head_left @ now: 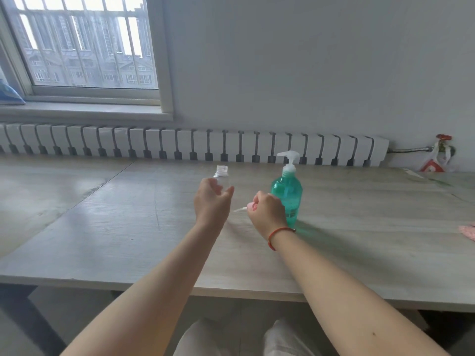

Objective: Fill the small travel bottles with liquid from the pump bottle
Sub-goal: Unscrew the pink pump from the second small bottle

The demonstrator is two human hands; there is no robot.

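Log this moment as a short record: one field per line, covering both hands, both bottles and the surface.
left hand: curled round the small clear bottle, fingers mostly hidden
small clear bottle: upright, uncapped, looks empty
right hand: fist holding a thin white piece, possibly the bottle's spray top; unclear
pump bottle: green, upright, white pump on, untouched, right of the small bottle
table: light wood, both bottles standing on it
filling: not started

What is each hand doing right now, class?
Left hand: fingers curled round the clear travel bottle, holding it.
Right hand: fingers closed on a small white part, beside the pump bottle.
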